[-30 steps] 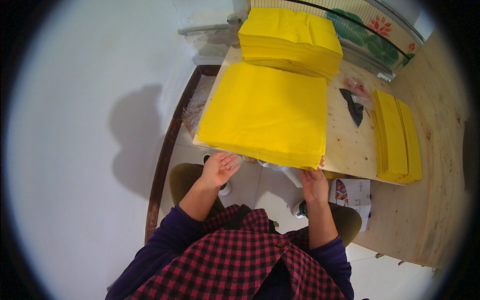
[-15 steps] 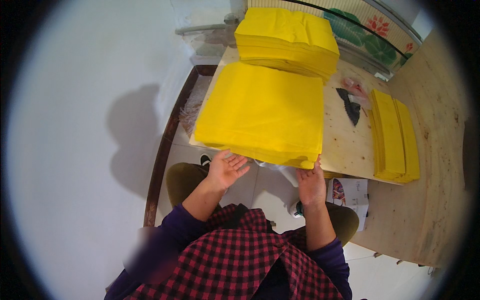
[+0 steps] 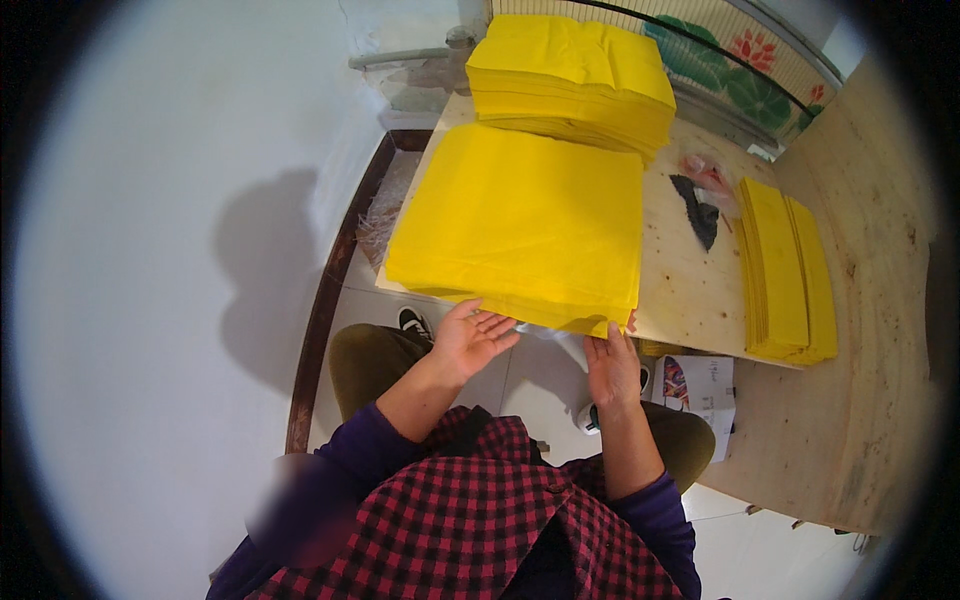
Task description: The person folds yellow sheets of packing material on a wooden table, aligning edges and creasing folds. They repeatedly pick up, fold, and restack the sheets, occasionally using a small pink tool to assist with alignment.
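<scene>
A flat stack of yellow cloth sheets (image 3: 520, 220) lies on the wooden table, its near edge toward me. At that edge is my left hand (image 3: 468, 342), palm up and open, fingers stretched out to the right and thumb by the cloth. My right hand (image 3: 612, 372) is close to the stack's near right corner, palm turned up. Its fingers are extended, with the thumb tip at the cloth edge, and I see nothing gripped in it. Behind the flat stack rises a taller pile of folded yellow cloth (image 3: 570, 85).
Narrow folded yellow bundles (image 3: 785, 270) stand at the right of the wooden tabletop (image 3: 690, 290). Between them and the stack lie a dark scrap (image 3: 695, 212) and a pinkish plastic bag (image 3: 708, 175). A printed white box (image 3: 705, 400) sits under the table. A white wall (image 3: 160, 300) borders the left.
My left hand has shifted right along the stack's near edge. My right hand has moved slightly left, in from the corner. The cloth stacks keep their places.
</scene>
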A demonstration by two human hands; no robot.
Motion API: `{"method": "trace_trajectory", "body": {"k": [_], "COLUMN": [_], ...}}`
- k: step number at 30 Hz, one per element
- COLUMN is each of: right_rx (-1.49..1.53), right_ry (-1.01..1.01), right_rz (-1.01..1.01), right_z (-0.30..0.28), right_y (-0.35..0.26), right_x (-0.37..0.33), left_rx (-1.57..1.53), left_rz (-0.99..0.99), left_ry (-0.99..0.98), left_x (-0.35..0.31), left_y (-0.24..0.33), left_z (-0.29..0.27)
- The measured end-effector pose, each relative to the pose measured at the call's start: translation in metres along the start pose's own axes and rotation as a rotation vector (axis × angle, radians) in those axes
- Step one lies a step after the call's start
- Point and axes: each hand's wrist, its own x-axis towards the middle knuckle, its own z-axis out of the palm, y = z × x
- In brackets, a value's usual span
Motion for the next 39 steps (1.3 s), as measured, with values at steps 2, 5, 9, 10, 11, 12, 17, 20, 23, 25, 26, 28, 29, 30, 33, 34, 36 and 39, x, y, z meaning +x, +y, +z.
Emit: {"method": "trace_trajectory", "body": {"k": [2, 5, 9, 10, 11, 12, 17, 20, 23, 25, 26, 28, 29, 30, 33, 34, 36, 39], "right_rx": [-0.016, -0.041, -0.026, -0.02, -0.022, -0.022, -0.01, -0.013, -0.015, -0.024, -0.021, -0.02, -0.024, -0.028, -0.021, -0.015, -0.02, -0.027], "right_ry": [0.02, 0.04, 0.038, 0.033, 0.038, 0.039, 0.072, 0.088, 0.106, 0.122, 0.114, 0.118, 0.115, 0.112, 0.118, 0.122, 0.117, 0.139], "right_rz": [-0.013, -0.039, -0.056, -0.062, -0.056, -0.053, -0.058, -0.056, -0.062, -0.066, -0.065, -0.068, -0.067, -0.065, -0.073, -0.078, -0.087, -0.077], "right_z": [0.003, 0.011, 0.02, 0.021, 0.022, 0.022, 0.023, 0.024, 0.025, 0.026, 0.025, 0.024, 0.024, 0.023, 0.021, 0.02, 0.019, 0.016], "right_y": [-0.001, -0.003, -0.006, -0.006, -0.007, -0.007, -0.006, -0.007, -0.007, -0.007, -0.007, -0.007, -0.007, -0.006, -0.005, -0.004, -0.003, -0.002], "right_x": [0.002, 0.004, 0.004, 0.004, 0.004, 0.005, 0.005, 0.004, 0.003, 0.003, 0.002, 0.002, 0.002, 0.003, 0.003, 0.004, 0.004, 0.006], "left_rx": [0.0, 0.0, -0.008, -0.029, -0.042, -0.061, -0.097, -0.123, -0.174, -0.217, -0.238, -0.303, -0.346, -0.389, -0.425, -0.423, -0.447, -0.458], "left_rz": [-0.035, -0.091, -0.113, -0.132, -0.154, -0.178, -0.125, -0.005, 0.113, 0.184, 0.221, 0.274, 0.291, 0.306, 0.367, 0.383, 0.407, 0.452], "left_ry": [-0.003, -0.081, -0.128, -0.142, -0.149, -0.163, -0.202, -0.081, 0.034, 0.06, 0.058, 0.086, 0.114, 0.143, 0.172, 0.162, 0.185, 0.186], "left_x": [0.003, 0.009, 0.014, 0.014, 0.014, 0.014, 0.017, 0.018, 0.018, 0.018, 0.017, 0.016, 0.016, 0.015, 0.013, 0.012, 0.011, 0.008], "left_y": [-0.005, -0.013, -0.023, -0.025, -0.027, -0.029, -0.036, -0.039, -0.036, -0.028, -0.022, -0.01, -0.003, 0.003, 0.024, 0.03, 0.045, 0.064], "left_z": [-0.002, -0.007, -0.004, -0.002, 0.0, 0.002, 0.008, 0.01, 0.01, 0.008, 0.007, 0.004, 0.002, 0.0, -0.006, -0.009, -0.013, -0.02]}}
